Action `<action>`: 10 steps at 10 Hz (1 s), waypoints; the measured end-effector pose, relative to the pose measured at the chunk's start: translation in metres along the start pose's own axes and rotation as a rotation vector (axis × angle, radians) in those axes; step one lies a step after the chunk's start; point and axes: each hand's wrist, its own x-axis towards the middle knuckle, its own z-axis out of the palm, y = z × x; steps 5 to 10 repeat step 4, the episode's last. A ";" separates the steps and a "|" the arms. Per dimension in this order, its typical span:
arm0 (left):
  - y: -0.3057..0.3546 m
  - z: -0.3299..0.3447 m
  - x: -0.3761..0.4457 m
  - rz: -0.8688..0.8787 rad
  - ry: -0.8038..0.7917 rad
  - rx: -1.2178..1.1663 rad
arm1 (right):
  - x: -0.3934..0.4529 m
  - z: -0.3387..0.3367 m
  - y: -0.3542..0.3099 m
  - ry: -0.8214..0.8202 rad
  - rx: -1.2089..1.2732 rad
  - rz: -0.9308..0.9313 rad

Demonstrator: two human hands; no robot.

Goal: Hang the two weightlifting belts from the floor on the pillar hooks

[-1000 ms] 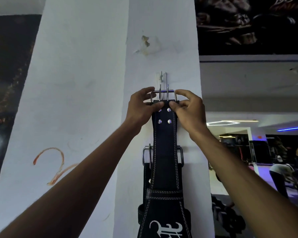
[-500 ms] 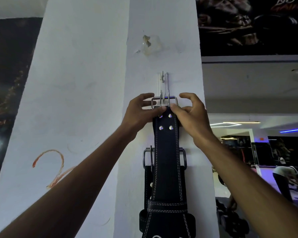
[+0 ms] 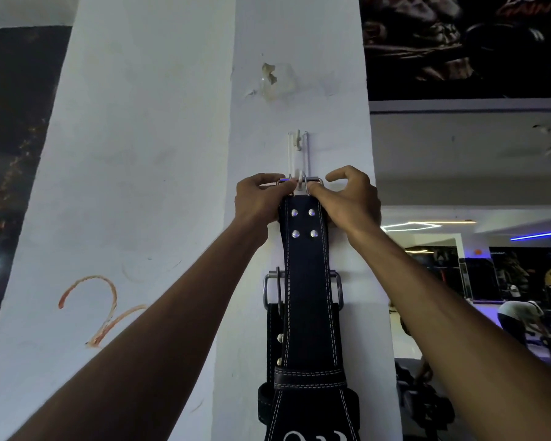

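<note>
At the centre of the frame we hold the front belt (image 3: 306,281) flat against the white pillar (image 3: 140,186), its long axis vertical, buckle (image 3: 299,183) end up and wide end running off the bottom edge. The buckle sits at the white hook (image 3: 298,173); whether it rests on it we cannot tell. Our left hand (image 3: 258,202) and right hand (image 3: 347,202) pinch the buckle's two ends, fingers curled tight, both arms reaching up from the lower corners. Behind it the second belt (image 3: 272,329) hangs lower, also vertical.
</note>
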 end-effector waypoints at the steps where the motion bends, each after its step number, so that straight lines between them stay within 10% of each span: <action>1: -0.001 -0.002 -0.007 0.009 0.010 -0.013 | -0.004 -0.003 -0.001 -0.023 -0.075 -0.022; 10: -0.019 -0.036 -0.049 0.106 0.023 0.096 | -0.069 -0.008 0.010 0.048 -0.103 -0.165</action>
